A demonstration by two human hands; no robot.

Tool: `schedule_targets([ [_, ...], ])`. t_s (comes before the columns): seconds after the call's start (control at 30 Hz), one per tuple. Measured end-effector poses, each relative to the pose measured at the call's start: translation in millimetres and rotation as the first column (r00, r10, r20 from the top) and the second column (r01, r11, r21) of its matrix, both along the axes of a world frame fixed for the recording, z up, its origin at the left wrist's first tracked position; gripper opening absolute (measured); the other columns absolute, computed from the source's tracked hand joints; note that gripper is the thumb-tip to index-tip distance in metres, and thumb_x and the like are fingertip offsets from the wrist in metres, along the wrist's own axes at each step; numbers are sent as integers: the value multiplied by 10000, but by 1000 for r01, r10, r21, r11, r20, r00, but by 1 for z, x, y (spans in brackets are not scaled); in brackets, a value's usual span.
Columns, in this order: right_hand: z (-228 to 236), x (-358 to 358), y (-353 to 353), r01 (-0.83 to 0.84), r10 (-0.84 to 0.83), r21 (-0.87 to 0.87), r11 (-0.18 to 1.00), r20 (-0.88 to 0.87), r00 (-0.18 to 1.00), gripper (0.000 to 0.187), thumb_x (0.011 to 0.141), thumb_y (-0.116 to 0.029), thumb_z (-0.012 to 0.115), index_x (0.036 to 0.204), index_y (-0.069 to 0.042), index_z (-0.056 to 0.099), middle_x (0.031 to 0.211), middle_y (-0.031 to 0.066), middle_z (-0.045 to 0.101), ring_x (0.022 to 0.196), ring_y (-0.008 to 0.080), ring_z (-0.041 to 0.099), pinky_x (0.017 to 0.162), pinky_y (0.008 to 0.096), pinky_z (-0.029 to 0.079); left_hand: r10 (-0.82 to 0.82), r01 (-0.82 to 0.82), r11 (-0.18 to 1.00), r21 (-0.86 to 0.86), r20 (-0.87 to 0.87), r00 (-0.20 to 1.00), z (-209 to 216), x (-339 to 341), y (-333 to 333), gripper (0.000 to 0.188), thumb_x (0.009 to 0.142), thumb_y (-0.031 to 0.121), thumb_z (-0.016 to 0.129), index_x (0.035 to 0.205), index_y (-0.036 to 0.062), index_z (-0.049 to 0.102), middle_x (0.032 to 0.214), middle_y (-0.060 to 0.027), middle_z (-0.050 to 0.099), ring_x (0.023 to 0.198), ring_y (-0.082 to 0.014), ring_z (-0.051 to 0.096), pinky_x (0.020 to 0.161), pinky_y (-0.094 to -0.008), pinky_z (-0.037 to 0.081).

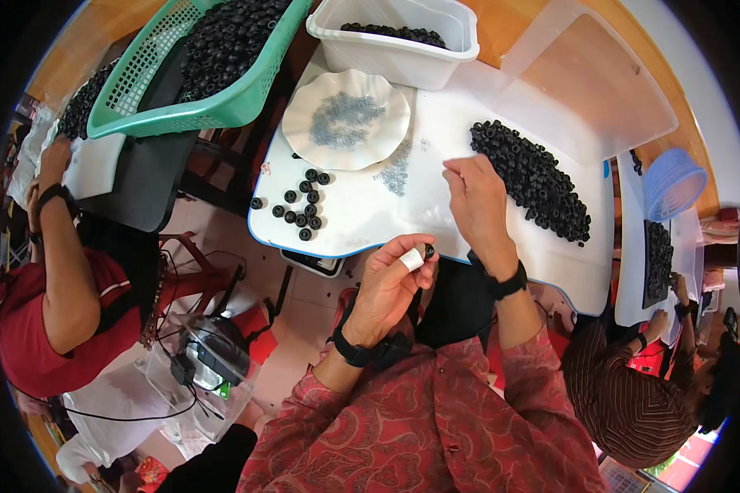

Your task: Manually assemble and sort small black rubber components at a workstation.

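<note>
My left hand (389,283) is closed near the table's front edge, pinching a small black ring-shaped part (429,251) in its fingertips. White tape (412,260) is wrapped around one of its digits. Above the white table (349,218), my right hand (481,205) has its thumb and fingers drawn together beside the left end of a pile of black parts (534,181); anything in that pinch is too small to make out. Several loose black parts (302,215) sit at the table's front left. A scalloped cream plate (294,141) holds small clear or silvery bits (345,117), with more scattered beside it.
A white tub (386,57) and a green basket (247,94), both with black parts, stand at the back. A clear plastic sheet (592,82) rises at the back right, near a blue basket (674,182). Other people work at left (66,304) and right (633,394).
</note>
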State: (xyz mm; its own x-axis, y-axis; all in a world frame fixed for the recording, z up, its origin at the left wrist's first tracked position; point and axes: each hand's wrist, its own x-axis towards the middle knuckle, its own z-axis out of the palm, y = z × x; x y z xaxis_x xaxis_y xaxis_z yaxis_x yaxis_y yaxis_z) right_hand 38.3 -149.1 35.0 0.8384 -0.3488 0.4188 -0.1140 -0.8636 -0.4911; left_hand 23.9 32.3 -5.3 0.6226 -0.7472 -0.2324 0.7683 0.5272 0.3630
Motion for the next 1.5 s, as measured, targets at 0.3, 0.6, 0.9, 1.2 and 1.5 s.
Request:
schedule_targets([
  [0.3,-11,46,-13,-152,144,-175,973,-58,988,198,812,-20,624,1002,-50,670,985,126,581,810,337,605,722,429,500,10,-10,1000,-11,-20,1000,-4,5,0,262,919,62,578,1166,-23,592,957,-120,630,741,-117,573,657,-242,465],
  [0.6,-7,32,-18,-67,57,-35,997,-243,968,119,817,-34,617,930,-42,657,882,157,590,813,349,608,700,438,493,9,-10,1000,-26,-38,999,-9,6,1,267,916,59,577,1169,-27,592,976,-126,620,745,-118,566,658,-245,465],
  [0.9,-12,18,-6,-124,110,-84,989,-157,982,179,816,-13,576,974,-44,656,921,136,557,843,316,606,685,415,507,-3,3,1000,5,-18,1000,-5,2,-4,263,924,61,565,1170,-28,590,971,-126,624,746,-122,560,665,-244,459],
  [1.2,-13,-6,0,-99,112,91,991,-155,981,46,830,-65,612,871,-45,622,883,133,557,704,354,605,632,431,501,1,0,999,37,-16,1000,-4,2,-5,252,926,55,558,1161,-30,590,966,-120,628,748,-125,559,670,-246,456],
  [1.5,0,12,-61,113,-170,-291,950,-177,969,197,865,-51,572,1029,-107,666,867,131,540,768,313,594,649,409,492,-4,5,1000,17,-9,1000,-4,2,-7,252,928,46,553,1167,-27,589,968,-122,628,756,-119,566,676,-242,466],
])
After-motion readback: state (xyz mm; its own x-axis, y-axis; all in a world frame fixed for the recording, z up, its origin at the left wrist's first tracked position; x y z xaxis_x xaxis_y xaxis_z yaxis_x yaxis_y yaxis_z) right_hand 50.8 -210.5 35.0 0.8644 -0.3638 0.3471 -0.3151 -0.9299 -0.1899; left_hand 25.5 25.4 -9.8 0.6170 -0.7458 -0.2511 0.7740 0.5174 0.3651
